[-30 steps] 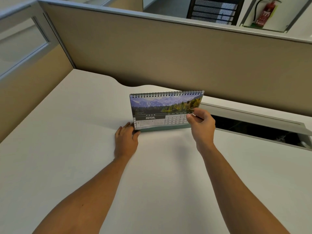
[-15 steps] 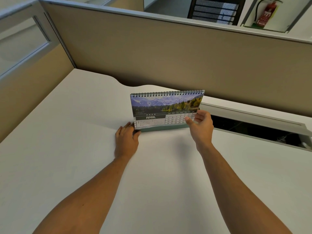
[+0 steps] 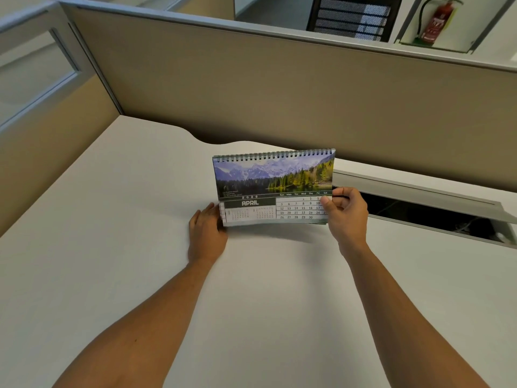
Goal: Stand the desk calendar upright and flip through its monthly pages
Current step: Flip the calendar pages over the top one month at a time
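The spiral-bound desk calendar point(image 3: 268, 183) stands upright on the white desk point(image 3: 140, 261), showing the APRIL page with a mountain lake photo. My left hand point(image 3: 207, 233) rests flat on the desk with its fingers against the calendar's lower left corner. My right hand point(image 3: 345, 212) pinches the lower right edge of the April page between thumb and fingers. The page's bottom edge stands a little off the pages behind it.
A beige partition wall point(image 3: 279, 93) runs close behind the calendar and along the left. An open cable tray slot point(image 3: 425, 217) with a raised lid lies in the desk to the right. A chair back and a fire extinguisher point(image 3: 436, 21) show beyond the partition.
My right hand slid down to the page's lower right edge and pinched it, lifting the page's bottom slightly outward. My left hand stayed at the lower left corner.
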Demonstrator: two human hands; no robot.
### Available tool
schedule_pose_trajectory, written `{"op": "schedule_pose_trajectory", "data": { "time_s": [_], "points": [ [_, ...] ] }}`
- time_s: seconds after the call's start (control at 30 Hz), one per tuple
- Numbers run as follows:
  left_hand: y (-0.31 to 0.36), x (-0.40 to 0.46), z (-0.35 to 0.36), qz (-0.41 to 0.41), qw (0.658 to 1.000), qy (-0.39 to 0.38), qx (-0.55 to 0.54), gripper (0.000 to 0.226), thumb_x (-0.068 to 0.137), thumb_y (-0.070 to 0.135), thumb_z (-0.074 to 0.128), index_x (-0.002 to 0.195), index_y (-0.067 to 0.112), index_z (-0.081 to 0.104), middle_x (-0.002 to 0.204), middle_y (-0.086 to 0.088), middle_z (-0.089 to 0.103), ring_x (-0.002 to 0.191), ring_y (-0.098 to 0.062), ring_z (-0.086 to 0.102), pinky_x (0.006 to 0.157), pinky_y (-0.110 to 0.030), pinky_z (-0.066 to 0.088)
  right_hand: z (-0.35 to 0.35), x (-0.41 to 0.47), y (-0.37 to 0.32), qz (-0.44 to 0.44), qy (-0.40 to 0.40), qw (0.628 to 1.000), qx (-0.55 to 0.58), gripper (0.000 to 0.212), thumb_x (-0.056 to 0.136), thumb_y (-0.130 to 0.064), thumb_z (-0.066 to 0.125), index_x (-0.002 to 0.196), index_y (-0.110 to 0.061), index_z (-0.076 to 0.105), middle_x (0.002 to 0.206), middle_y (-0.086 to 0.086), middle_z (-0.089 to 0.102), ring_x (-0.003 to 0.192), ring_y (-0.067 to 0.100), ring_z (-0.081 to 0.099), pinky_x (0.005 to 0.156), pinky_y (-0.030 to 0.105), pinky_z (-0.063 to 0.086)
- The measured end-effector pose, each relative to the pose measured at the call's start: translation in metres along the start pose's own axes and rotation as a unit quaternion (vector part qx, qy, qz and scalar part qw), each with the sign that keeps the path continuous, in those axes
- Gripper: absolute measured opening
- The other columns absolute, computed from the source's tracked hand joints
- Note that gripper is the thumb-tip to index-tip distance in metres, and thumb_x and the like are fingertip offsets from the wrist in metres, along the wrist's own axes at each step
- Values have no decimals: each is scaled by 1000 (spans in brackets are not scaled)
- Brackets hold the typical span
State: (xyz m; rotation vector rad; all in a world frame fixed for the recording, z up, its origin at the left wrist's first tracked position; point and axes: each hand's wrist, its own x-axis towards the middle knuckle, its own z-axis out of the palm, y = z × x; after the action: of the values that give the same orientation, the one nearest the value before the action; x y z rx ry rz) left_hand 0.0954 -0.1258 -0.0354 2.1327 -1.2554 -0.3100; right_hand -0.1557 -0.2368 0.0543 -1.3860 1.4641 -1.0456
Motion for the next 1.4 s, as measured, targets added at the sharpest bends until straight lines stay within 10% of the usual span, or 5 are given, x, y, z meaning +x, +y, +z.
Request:
{"op": "schedule_pose_trajectory", "data": {
  "time_s": [0.5,0.83,0.93,1.07,1.4],
  "points": [
    [5,-5,-3,20,999,35,7,36,82,8,48,113,16,66,112,-17,71,114,-35,63,108,-52,39,-41,-4,-60,-67,-75,991,88,31,92,-20,61,62,-18,68,62,-11,71,59,1,62,60,15,49],
    [-1,-3,1,-3,1000,0,-2,27,95,23,57,119,12,62,129,-9,65,126,-30,53,118,-47,27,-21,14,-109,-107,-225,962,116,79,84,-76,9,135,-34,52,142,-17,52,119,-18,48,104,14,35],
    [0,-4,1,-5,1000,8,-4,23,94,21,60,112,7,64,128,-13,65,126,-33,53,118,-46,27,-9,14,-107,-123,-261,958,16,49,90,-69,23,126,-51,50,126,-34,51,102,-32,45,83,0,41],
    [2,-5,1,-3,1000,16,-8,23,94,20,60,113,7,65,130,-15,64,130,-34,50,117,-45,25,-2,19,-85,-183,-217,945,-162,53,96,-54,44,144,-30,43,157,-9,35,147,6,20,114,34,21],
    [1,-4,1,-12,1000,8,-5,27,95,24,59,117,10,64,135,-12,61,132,-32,48,118,-44,25,15,5,-29,32,-50,994,89,64,88,-16,70,145,-16,38,145,6,49,129,16,48,98,31,45]
  ]
}}
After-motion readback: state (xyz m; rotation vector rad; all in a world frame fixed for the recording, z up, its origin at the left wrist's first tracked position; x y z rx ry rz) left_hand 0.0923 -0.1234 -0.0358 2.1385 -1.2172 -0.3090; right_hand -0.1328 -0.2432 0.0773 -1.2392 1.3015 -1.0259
